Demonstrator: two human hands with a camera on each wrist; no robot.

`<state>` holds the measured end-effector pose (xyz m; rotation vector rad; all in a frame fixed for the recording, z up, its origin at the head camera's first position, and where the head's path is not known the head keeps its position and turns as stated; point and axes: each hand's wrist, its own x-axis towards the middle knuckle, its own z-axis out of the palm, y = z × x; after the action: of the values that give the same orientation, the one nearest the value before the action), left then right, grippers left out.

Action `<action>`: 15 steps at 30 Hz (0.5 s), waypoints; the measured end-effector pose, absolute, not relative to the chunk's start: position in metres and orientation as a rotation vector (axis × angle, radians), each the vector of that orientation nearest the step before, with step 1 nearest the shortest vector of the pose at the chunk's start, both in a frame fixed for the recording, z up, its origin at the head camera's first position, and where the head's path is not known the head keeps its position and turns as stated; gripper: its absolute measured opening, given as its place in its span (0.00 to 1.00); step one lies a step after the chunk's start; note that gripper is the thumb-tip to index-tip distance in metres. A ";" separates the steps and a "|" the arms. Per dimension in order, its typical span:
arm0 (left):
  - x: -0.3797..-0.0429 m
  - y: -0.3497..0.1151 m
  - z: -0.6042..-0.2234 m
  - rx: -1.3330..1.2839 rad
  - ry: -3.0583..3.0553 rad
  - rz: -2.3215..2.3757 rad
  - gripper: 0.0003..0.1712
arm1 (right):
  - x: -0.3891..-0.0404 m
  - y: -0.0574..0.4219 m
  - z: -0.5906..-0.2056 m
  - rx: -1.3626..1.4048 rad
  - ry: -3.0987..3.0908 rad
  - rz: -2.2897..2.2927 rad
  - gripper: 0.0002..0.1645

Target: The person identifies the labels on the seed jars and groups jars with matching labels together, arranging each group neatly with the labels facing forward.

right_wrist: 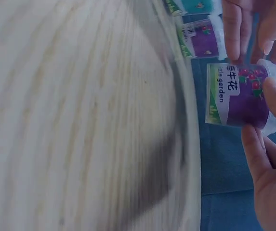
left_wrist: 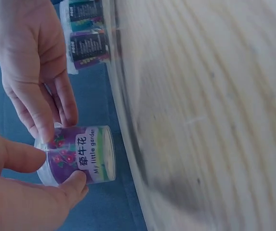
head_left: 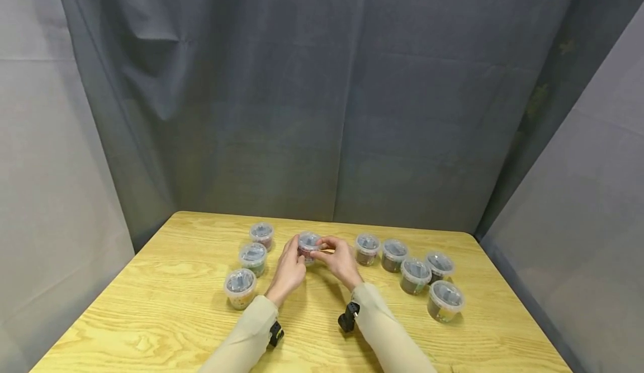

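Observation:
A small plant-growing tub [head_left: 308, 241] with a clear lid is between the two hands, toward the back middle of the table. Its purple label [left_wrist: 68, 156] shows pink flowers and the words "My little garden". My left hand [head_left: 290, 272] grips it from the left, thumb and finger on its side. From the other side my right hand [head_left: 338, 260] holds it, fingers at the lid and side. The tub [right_wrist: 241, 94] is upright, its base close over the table in the wrist views.
Three similar lidded tubs stand in a row at the left, the nearest one [head_left: 240, 288] with an orange label. Several more, including a front one [head_left: 445, 301], stand at the right. Dark curtain [head_left: 312, 110] hangs behind the wooden table [head_left: 166, 283].

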<state>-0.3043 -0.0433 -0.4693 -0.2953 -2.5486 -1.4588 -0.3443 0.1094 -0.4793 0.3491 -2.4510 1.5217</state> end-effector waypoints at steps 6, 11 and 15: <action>-0.312 -0.044 -0.473 -0.285 -2.577 -1.416 0.34 | -0.356 0.096 -0.484 0.326 -2.478 1.441 0.13; -0.320 -0.046 -0.477 -0.220 -2.557 -1.412 0.35 | -0.367 0.085 -0.488 0.343 -2.520 1.384 0.12; -0.325 -0.047 -0.478 -0.170 -2.557 -1.446 0.35 | -0.372 0.080 -0.488 0.370 -2.550 1.322 0.12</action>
<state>-0.3248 -0.0470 -0.4779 -0.1699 -2.5574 -1.4459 -0.3718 0.0798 -0.4881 0.3699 -2.5504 1.3224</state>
